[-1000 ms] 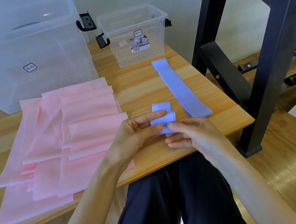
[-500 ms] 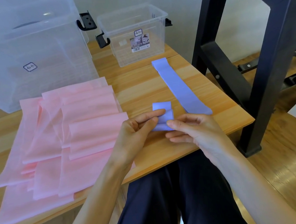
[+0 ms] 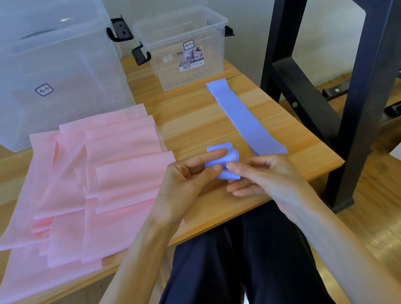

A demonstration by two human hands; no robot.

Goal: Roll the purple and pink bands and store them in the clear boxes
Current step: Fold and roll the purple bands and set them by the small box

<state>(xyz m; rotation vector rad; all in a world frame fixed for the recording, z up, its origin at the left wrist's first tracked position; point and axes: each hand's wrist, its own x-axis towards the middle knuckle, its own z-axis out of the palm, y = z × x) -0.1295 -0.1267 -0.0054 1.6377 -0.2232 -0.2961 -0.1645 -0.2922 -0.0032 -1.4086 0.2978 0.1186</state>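
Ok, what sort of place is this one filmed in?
Probably a room in a home or small gym, not a workshop: a small wooden table on wood flooring, clear boxes against a plain wall, and a black metal frame like exercise equipment.

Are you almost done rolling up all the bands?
No. Both boxes look empty: the small clear box and big one. Left hand and right hand are rolling one purple band. Another purple band and the pink bands wait.
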